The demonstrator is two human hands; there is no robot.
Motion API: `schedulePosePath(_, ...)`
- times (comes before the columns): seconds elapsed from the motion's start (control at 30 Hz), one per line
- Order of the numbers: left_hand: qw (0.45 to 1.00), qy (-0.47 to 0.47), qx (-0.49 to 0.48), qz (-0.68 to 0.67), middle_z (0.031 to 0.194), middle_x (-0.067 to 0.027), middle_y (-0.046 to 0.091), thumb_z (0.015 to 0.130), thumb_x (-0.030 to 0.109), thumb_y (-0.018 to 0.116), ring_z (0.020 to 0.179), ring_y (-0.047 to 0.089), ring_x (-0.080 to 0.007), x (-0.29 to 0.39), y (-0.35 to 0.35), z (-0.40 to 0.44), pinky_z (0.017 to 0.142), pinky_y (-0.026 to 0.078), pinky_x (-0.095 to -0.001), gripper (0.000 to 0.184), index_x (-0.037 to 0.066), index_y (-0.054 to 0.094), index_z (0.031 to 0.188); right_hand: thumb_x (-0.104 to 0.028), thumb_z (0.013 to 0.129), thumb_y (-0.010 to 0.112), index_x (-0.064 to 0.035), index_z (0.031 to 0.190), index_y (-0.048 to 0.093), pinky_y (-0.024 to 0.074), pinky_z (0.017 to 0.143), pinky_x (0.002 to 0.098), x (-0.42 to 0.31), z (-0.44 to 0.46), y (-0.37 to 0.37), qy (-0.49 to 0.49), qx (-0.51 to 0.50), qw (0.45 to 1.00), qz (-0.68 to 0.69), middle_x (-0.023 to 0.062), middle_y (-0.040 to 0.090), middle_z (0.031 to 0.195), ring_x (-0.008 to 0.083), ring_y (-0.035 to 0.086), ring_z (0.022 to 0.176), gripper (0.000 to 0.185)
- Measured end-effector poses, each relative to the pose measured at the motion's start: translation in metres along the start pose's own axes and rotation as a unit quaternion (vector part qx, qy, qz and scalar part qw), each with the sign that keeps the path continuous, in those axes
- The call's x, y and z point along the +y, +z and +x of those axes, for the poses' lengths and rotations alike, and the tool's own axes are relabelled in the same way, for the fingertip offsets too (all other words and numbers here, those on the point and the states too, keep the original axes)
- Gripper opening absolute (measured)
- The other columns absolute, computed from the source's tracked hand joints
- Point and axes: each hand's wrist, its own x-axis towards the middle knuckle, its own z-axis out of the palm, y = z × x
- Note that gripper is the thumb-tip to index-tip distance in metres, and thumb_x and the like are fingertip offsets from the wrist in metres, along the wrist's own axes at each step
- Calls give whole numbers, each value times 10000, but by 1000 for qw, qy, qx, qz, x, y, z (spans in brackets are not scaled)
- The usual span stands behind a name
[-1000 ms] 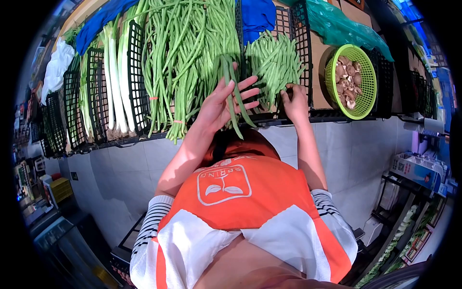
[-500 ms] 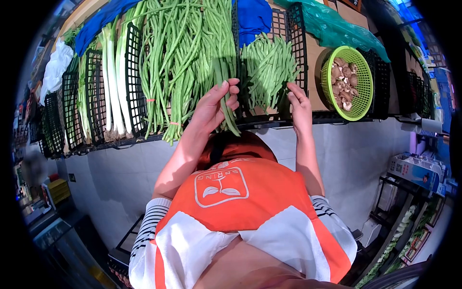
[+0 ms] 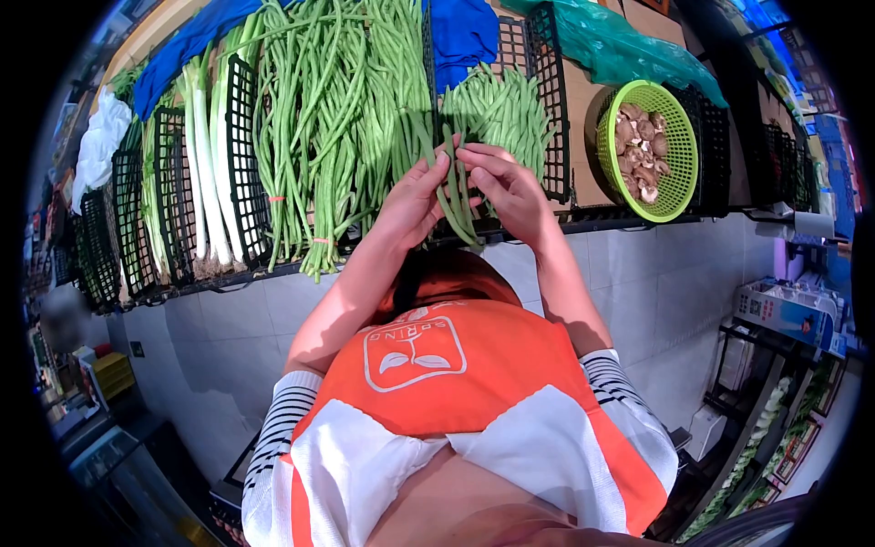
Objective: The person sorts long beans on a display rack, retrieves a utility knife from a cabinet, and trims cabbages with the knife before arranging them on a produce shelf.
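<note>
My left hand (image 3: 416, 202) is closed around a few long green beans (image 3: 458, 211), whose lower ends hang past the crate's front edge. Opposite it, my right hand (image 3: 510, 189) has its fingertips pinched on the same beans near their upper part. Behind my left hand lies a big heap of long beans (image 3: 337, 118), some tied with pink bands. Shorter green beans (image 3: 499, 109) fill the black crate just beyond my right hand, which partly covers them.
A lime-green basket (image 3: 690, 155) of mushrooms (image 3: 641, 150) stands to the right. Leeks (image 3: 205, 164) stand in black crates (image 3: 239, 146) at the left. Blue cloths (image 3: 463, 41) and a green plastic bag (image 3: 629, 50) lie along the back. Grey tiled floor (image 3: 629, 283) shows below the stand.
My right hand has moved left from the shorter beans to the long beans in my left hand, and its fingers have closed on them. The view has shifted slightly.
</note>
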Motion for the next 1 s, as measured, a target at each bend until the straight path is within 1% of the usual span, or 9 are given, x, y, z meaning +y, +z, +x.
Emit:
schedulePosePath(0.1, 999, -11, 35, 14, 1030, -9, 569, 970, 302, 398, 880, 598, -121, -4, -7, 3, 751, 554, -345, 376, 166, 430, 1319, -95, 918, 489, 6, 1166, 576, 473, 801, 242, 6, 0, 6, 39, -6, 999, -6, 108, 488, 1235, 145, 543, 1019, 281)
schedulePosePath(0.23, 997, -8, 68, 20, 975, 10, 574, 954, 318, 444, 754, 578, -97, -9, -9, 4, 651, 537, -280, 361, 187, 473, 1289, -78, 898, 527, 31, 1121, 572, 488, 706, 220, 7, 3, 13, 52, 11, 999, 7, 94, 538, 1145, 116, 576, 892, 253)
schedulePosePath(0.33, 997, 2, 72, 25, 922, -2, 576, 942, 331, 475, 680, 552, -98, -10, -7, 4, 601, 510, -253, 372, 170, 472, 1278, -83, 886, 557, 27, 1124, 508, 477, 597, 208, 9, 9, 16, 46, 7, 997, 60, 67, 586, 986, 82, 564, 765, 267)
schedulePosePath(0.43, 995, -3, 100, 27, 909, -19, 574, 946, 340, 463, 662, 551, -112, -15, -3, 5, 606, 512, -258, 406, 138, 426, 1296, -80, 874, 580, 0, 1162, 418, 447, 505, 200, 9, 13, 18, 55, 44, 997, 22, 59, 609, 860, 61, 529, 654, 341)
schedulePosePath(0.53, 999, -3, 46, 11, 921, -43, 579, 956, 332, 440, 695, 580, -138, -13, -8, 5, 608, 514, -270, 425, 100, 383, 1307, -64, 863, 592, -14, 1201, 363, 423, 454, 207, 11, 16, 12, 37, 12, 997, 74, 69, 616, 827, 57, 507, 599, 411)
schedulePosePath(0.63, 999, -29, 21, 31, 978, -68, 594, 969, 318, 406, 756, 611, -164, -8, -3, 4, 619, 517, -282, 406, 88, 383, 1303, -62, 846, 610, 9, 1206, 362, 433, 461, 207, 5, 16, 8, 63, 36, 986, 149, 58, 579, 741, 73, 521, 592, 444)
schedulePosePath(0.73, 996, -52, 16, 65, 1035, -105, 600, 978, 309, 376, 835, 621, -185, -5, 14, -3, 673, 518, -297, 394, 57, 396, 1281, -47, 842, 612, -4, 1217, 371, 446, 509, 211, 10, 24, 3, -11, 107, 986, 126, 52, 577, 745, 84, 525, 619, 448)
schedulePosePath(0.83, 992, -72, -61, 88, 1056, -130, 599, 981, 308, 369, 862, 616, -190, -9, 3, 1, 730, 510, -304, 395, 20, 419, 1247, -30, 847, 609, -17, 1244, 361, 463, 570, 199, 10, 26, -10, 20, 86, 996, 33, 46, 600, 758, 99, 608, 748, 469)
schedulePosePath(1.0, 993, -60, -60, 77, 953, -96, 607, 973, 293, 406, 817, 604, -160, -12, -1, 1, 714, 494, -278, 360, -5, 485, 1160, -63, 853, 612, -15, 1281, 368, 463, 626, 203, 2, 25, -9, 75, 84, 990, 89, 71, 629, 829, 100, 604, 788, 495)
